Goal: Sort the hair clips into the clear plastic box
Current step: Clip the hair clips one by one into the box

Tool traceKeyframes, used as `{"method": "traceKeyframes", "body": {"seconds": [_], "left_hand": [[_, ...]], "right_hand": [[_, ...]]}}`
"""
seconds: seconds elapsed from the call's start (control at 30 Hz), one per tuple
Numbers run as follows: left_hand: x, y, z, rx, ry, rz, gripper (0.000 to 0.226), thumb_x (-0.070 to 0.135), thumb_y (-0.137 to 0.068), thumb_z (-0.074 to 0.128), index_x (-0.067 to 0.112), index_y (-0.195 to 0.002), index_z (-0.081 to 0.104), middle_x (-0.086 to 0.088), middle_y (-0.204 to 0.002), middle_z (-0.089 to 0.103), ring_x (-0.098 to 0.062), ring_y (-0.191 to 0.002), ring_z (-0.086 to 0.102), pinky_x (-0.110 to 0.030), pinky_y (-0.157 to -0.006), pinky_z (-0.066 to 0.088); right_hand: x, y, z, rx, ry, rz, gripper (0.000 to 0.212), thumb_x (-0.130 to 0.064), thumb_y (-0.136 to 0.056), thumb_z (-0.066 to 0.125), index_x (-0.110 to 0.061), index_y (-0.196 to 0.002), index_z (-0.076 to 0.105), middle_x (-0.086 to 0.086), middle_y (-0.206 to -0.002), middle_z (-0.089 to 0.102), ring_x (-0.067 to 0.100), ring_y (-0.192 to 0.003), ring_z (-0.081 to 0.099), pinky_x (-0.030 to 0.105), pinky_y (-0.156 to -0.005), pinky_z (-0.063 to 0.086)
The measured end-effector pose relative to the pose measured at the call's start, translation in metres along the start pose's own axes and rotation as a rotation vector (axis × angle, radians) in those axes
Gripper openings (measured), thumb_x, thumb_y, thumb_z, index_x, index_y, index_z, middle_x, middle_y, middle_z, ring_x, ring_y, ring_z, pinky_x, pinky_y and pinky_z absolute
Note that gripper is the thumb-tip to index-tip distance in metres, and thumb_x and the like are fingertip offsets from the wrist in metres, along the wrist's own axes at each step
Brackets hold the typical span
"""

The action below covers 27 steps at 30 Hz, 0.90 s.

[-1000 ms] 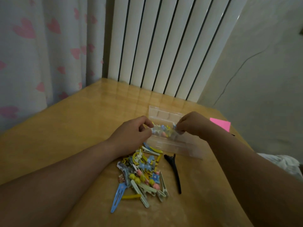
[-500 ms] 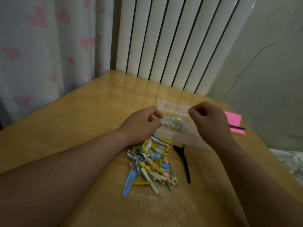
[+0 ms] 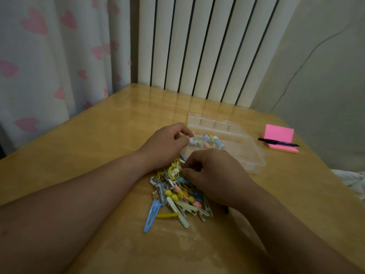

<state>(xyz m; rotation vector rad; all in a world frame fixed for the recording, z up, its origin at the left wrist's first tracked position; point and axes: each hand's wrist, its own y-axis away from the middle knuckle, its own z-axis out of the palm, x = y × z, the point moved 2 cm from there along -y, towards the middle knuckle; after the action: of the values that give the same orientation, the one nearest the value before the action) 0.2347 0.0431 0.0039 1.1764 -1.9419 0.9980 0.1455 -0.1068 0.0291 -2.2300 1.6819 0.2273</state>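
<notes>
— How many things are on that table (image 3: pixel 83 159)?

— One clear plastic box (image 3: pixel 245 153) with its lid open, one pile of hair clips (image 3: pixel 175 196) in front of it, one pink sticky-note pad (image 3: pixel 280 141) off to the right, and one black pen (image 3: pixel 276 142) lying across the pad. Two hands, both bare.

— Can you count the clips?

— Not properly. They lie tangled together: yellow, blue, pink, whitish. One long blue snap clip (image 3: pixel 151 217) sticks out at the near left edge, and a yellow one (image 3: pixel 167 215) lies just beside it. A smaller bunch of clips (image 3: pixel 207 142) sits in the box, at its left end; too blurred to number.

— What are the hands doing?

— The left hand (image 3: pixel 166 145) is curled at the box's left edge, fingertips pinched against the bunch there; whether it grips a clip or just the box rim, I can't tell. The right hand (image 3: pixel 215 175) is curled over the far end of the pile, thumb and fingers pinched together among the clips, though what's between them is hidden.

— Anything else covered?

— The right hand and wrist hide the pile's right side; a dark tip (image 3: pixel 226 210) pokes out below the wrist.
</notes>
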Motion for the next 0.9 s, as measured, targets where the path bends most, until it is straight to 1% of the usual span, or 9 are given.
{"method": "traceKeyframes", "body": {"seconds": [0.13, 0.23, 0.33, 0.43, 0.5, 0.6, 0.67, 0.77, 0.9], "left_hand": [[0.000, 0.000, 0.000, 0.004, -0.010, -0.001, 0.019, 0.025, -0.104, 0.055, 0.029, -0.114, 0.070, -0.017, -0.089, 0.067, -0.025, -0.074, 0.060, -0.043, -0.069, 0.048], [0.000, 0.001, 0.000, 0.003, -0.005, -0.004, 0.018, 0.025, -0.104, 0.056, 0.028, -0.115, 0.070, -0.018, -0.092, 0.068, -0.026, -0.074, 0.060, -0.044, -0.069, 0.050], [0.000, 0.000, -0.001, 0.005, 0.002, -0.002, 0.017, 0.025, -0.104, 0.056, 0.029, -0.114, 0.070, -0.015, -0.087, 0.068, -0.017, -0.068, 0.058, -0.043, -0.069, 0.051], [-0.001, -0.001, 0.000, 0.004, 0.008, -0.002, 0.017, 0.026, -0.104, 0.057, 0.030, -0.112, 0.070, -0.019, -0.088, 0.068, -0.021, -0.066, 0.057, -0.044, -0.066, 0.049], [-0.003, -0.002, 0.000, 0.010, 0.002, 0.004, 0.016, 0.026, -0.104, 0.057, 0.032, -0.110, 0.070, -0.019, -0.087, 0.067, -0.015, -0.063, 0.054, -0.041, -0.064, 0.046], [-0.005, -0.003, 0.001, 0.005, 0.002, 0.004, 0.016, 0.027, -0.106, 0.055, 0.034, -0.111, 0.069, -0.017, -0.087, 0.066, -0.010, -0.059, 0.050, -0.035, -0.061, 0.042], [-0.006, -0.003, 0.001, -0.001, 0.012, 0.002, 0.017, 0.027, -0.106, 0.054, 0.034, -0.111, 0.069, -0.016, -0.086, 0.065, -0.011, -0.058, 0.049, -0.035, -0.059, 0.041], [-0.006, -0.002, 0.001, 0.000, 0.009, 0.010, 0.016, 0.027, -0.106, 0.054, 0.034, -0.110, 0.069, -0.015, -0.085, 0.065, -0.011, -0.058, 0.050, -0.035, -0.060, 0.041], [-0.005, -0.003, 0.001, 0.001, 0.006, 0.009, 0.016, 0.027, -0.107, 0.054, 0.034, -0.111, 0.069, -0.012, -0.085, 0.065, -0.006, -0.056, 0.049, -0.032, -0.059, 0.041]], "right_hand": [[0.000, -0.004, 0.003, -0.016, -0.002, 0.036, 0.015, -0.034, -0.096, 0.066, -0.027, -0.090, 0.077, -0.008, -0.082, 0.073, 0.010, -0.073, 0.067, 0.043, -0.075, 0.062], [0.005, -0.001, -0.003, 0.010, -0.020, 0.059, 0.010, -0.032, -0.095, 0.066, -0.029, -0.089, 0.073, -0.010, -0.083, 0.071, 0.007, -0.075, 0.066, 0.041, -0.074, 0.061], [0.015, 0.002, -0.014, 0.045, -0.092, 0.094, 0.010, -0.028, -0.095, 0.066, -0.027, -0.086, 0.069, -0.008, -0.082, 0.070, 0.008, -0.075, 0.064, 0.037, -0.072, 0.058], [0.020, 0.002, -0.027, 0.069, -0.294, 0.142, 0.011, -0.025, -0.097, 0.069, -0.023, -0.087, 0.071, -0.001, -0.081, 0.073, 0.010, -0.068, 0.066, 0.030, -0.063, 0.055], [0.023, 0.003, -0.035, 0.076, -0.504, 0.188, 0.005, -0.017, -0.098, 0.070, -0.017, -0.094, 0.073, 0.005, -0.082, 0.075, 0.013, -0.066, 0.068, 0.028, -0.059, 0.056], [0.035, 0.001, -0.051, 0.142, -0.744, 0.246, 0.016, -0.002, -0.097, 0.070, -0.011, -0.110, 0.073, 0.011, -0.083, 0.077, 0.018, -0.069, 0.073, 0.029, -0.062, 0.060], [0.051, -0.005, -0.066, 0.251, -0.795, 0.300, 0.018, 0.002, -0.096, 0.069, -0.005, -0.112, 0.073, 0.013, -0.082, 0.076, 0.017, -0.068, 0.073, 0.030, -0.062, 0.060], [0.078, -0.023, -0.085, 0.346, -0.600, 0.419, 0.008, -0.002, -0.096, 0.069, -0.003, -0.101, 0.074, 0.014, -0.085, 0.077, 0.014, -0.065, 0.069, 0.030, -0.061, 0.055], [0.101, -0.056, -0.079, 0.236, -0.318, 0.486, 0.009, -0.010, -0.092, 0.071, -0.008, -0.086, 0.077, 0.010, -0.084, 0.079, 0.018, -0.070, 0.072, 0.027, -0.054, 0.051]]}}
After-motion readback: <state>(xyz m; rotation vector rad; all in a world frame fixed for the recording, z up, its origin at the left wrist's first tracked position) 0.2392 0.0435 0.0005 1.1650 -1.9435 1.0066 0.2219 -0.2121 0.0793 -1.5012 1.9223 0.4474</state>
